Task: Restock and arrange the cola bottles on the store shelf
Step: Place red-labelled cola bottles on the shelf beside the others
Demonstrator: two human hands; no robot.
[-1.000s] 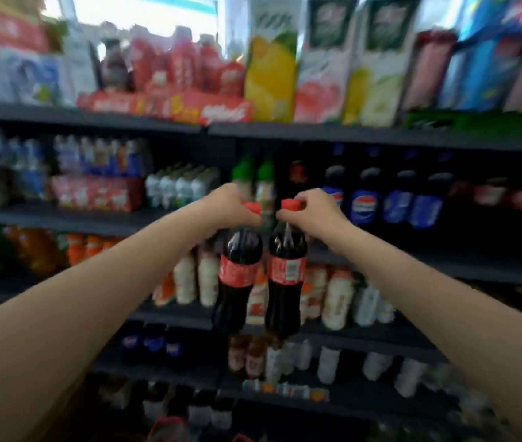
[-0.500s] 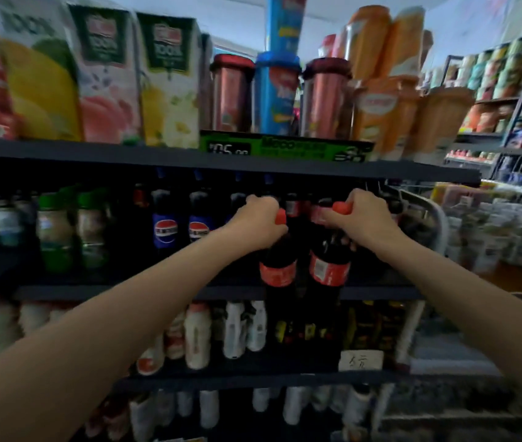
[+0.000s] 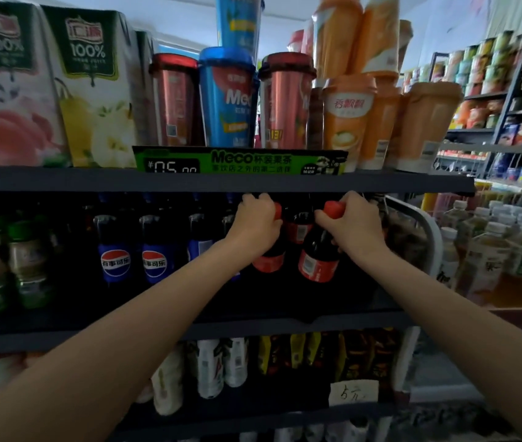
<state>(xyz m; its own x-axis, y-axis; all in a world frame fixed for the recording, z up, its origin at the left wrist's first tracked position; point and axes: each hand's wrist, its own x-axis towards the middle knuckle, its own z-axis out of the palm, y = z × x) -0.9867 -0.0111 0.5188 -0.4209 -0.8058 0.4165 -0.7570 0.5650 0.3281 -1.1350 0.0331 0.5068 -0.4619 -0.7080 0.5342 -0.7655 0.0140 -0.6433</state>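
Juice cartons [image 3: 46, 87] stand at the left of the top shelf, with red and blue drink cups [image 3: 228, 97] just beside them and orange milk tea cups [image 3: 349, 116] further right. A green price strip [image 3: 240, 161] sits on the shelf edge below the cups. One level down are blue-labelled soda bottles [image 3: 116, 250] and green-capped bottles [image 3: 20, 266]. White bottles [image 3: 212, 368] fill the level beneath, near a handwritten price tag [image 3: 353, 393].

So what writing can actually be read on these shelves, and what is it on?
"100%": two juice cartons
"Meco", "¥05.00": green shelf strip
"Me": blue cup
"香飘飘": orange cup
"百事可乐": Pepsi bottles
Handwritten price tag: unclear
Red cola bottle labels: too blurred
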